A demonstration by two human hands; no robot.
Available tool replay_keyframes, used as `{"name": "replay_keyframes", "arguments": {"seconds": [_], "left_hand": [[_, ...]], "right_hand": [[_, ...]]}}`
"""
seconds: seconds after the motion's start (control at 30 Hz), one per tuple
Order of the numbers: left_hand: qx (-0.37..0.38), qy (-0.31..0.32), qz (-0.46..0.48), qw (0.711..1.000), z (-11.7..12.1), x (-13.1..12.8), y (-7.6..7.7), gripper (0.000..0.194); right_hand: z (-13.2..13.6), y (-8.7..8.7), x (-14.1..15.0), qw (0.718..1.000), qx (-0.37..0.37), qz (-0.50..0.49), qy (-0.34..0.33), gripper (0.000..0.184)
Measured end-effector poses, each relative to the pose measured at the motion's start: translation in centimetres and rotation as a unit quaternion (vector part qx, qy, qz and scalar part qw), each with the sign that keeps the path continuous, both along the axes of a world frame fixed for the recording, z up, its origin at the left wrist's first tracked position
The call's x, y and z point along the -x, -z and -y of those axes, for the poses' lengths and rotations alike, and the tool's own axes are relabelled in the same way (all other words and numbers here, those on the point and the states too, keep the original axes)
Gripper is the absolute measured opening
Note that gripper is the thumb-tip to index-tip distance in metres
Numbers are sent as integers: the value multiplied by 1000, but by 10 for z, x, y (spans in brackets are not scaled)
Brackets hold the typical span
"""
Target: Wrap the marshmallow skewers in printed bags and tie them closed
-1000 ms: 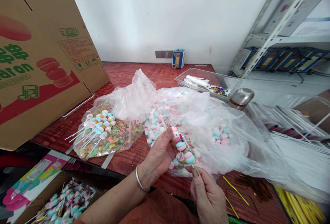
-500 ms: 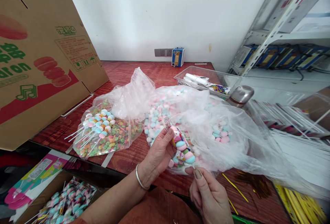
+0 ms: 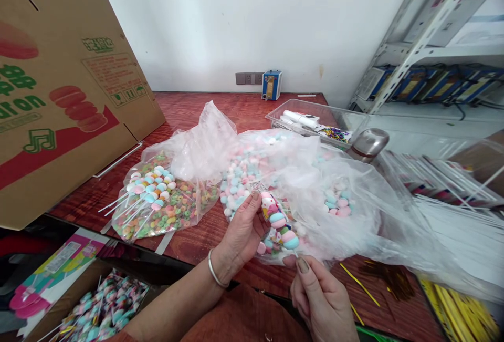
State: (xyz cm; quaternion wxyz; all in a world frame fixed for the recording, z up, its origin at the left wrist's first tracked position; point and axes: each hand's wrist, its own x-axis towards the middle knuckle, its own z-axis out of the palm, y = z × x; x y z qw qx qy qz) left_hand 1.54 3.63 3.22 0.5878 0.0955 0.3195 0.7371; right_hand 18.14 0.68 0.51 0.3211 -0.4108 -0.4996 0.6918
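A marshmallow lollipop point(image 3: 277, 222), pink, blue and white, sits partly inside a clear printed wrapper point(image 3: 258, 187). My left hand point(image 3: 244, 229) is closed around the wrapper's side, its thumb near the upper end. Below, my right hand point(image 3: 321, 294) pinches the lollipop's white stick between thumb and forefinger. Behind both hands lies a large clear bag of loose marshmallows point(image 3: 240, 168). To the left, several unwrapped marshmallow lollipops point(image 3: 155, 187) rest on a bag of coloured cereal rings point(image 3: 185, 210).
Yellow ties point(image 3: 360, 284) lie right of my right hand. A box of wrapped lollipops point(image 3: 108, 305) stands low at the left, under a big carton point(image 3: 79, 90). Farther back are a clear plastic tray point(image 3: 283, 111), a steel flask point(image 3: 370, 145) and a small blue device point(image 3: 271, 85).
The wrapper's upper end has turned a little and shows flatter above my left thumb. Both hands keep nearly the same place and grip.
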Motion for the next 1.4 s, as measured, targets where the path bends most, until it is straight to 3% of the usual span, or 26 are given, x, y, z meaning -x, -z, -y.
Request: {"name": "replay_keyframes", "arguments": {"seconds": [0.13,0.27,0.43,0.57,0.73,0.97,1.17,1.27,1.4], "left_hand": [[-11,32,-30,999,2,0,-6,35],[4,36,-29,999,1,2,-2,30],[22,38,-32,999,4,3,0,32],[-3,64,-87,994,9,4,-6,46],[18,41,-80,996,8,8,1,32],[85,18,-14,996,10,12,5,34],[71,-18,15,997,9,14,9,29],[58,18,-4,998,14,18,10,31],[45,78,-29,995,27,33,14,40]], "right_hand": [[0,0,-2,1000,-4,14,-2,53],[1,-1,-2,1000,-16,20,-10,54],[5,-10,1,999,-10,24,36,51],[5,-13,1,998,-14,32,48,50],[2,-5,-2,998,-40,48,-17,52],[4,-1,2,995,-69,63,-22,48],[7,1,9,995,-80,62,-7,42],[10,1,13,993,-90,72,10,39],[9,4,16,995,-72,58,-27,39]]}}
